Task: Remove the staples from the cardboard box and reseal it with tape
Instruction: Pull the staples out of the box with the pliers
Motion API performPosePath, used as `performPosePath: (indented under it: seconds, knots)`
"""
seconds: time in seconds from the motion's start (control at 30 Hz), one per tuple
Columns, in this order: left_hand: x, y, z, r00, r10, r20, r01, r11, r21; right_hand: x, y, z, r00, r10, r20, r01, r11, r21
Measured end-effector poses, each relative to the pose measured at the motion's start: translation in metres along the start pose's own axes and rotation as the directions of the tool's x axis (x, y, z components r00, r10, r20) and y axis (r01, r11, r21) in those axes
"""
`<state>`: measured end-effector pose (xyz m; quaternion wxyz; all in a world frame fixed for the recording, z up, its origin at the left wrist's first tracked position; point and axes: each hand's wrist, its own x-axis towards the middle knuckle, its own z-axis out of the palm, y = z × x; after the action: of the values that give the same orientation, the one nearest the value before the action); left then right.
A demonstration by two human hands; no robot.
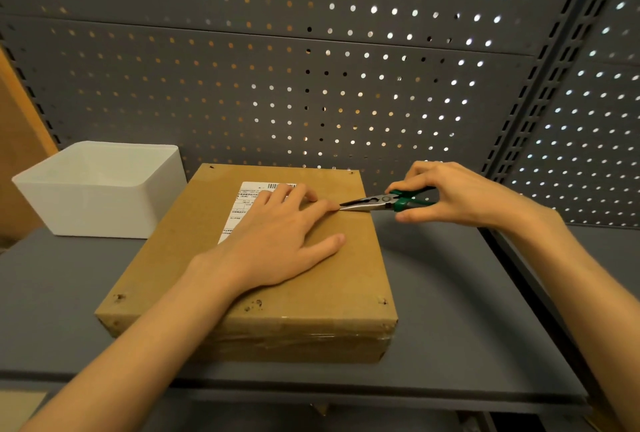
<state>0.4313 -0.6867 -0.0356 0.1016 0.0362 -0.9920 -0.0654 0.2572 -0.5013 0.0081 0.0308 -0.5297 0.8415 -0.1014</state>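
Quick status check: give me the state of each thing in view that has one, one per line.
cardboard box: closed, lying flat on the shelf, clear tape on its near side
pliers: tips at the box's top right edge
left hand: flat, pressing on the box top
right hand: grips the pliers' green handles
white bin: upright, open-topped, nothing visible inside
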Motion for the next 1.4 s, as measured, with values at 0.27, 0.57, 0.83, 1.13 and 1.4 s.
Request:
performPosePath:
  seconds: [0.27,0.57,0.83,1.13,1.4]
  knots:
    - [-0.001,-0.001,0.000,1.000,-0.004,-0.003,0.004,1.000,-0.010,0.004,0.008,-0.001,0.999,-0.024,0.048,0.023,1.000,0.011]
    - [-0.001,-0.001,0.000,1.000,-0.005,-0.017,0.005,1.000,-0.019,0.003,0.008,0.002,0.998,-0.036,0.049,0.035,0.999,0.018]
    - [-0.001,0.000,0.000,1.000,-0.022,-0.006,0.022,1.000,0.008,-0.004,0.007,0.009,0.999,-0.011,-0.035,0.011,1.000,-0.019]
    - [-0.001,0.001,0.000,0.999,-0.035,-0.005,0.035,0.999,0.015,-0.003,0.011,0.011,0.999,-0.027,-0.045,0.029,0.999,0.026]
    - [-0.002,0.001,-0.001,1.000,-0.026,-0.009,0.026,1.000,0.007,0.000,0.017,0.011,0.998,-0.049,-0.033,0.049,0.999,-0.010]
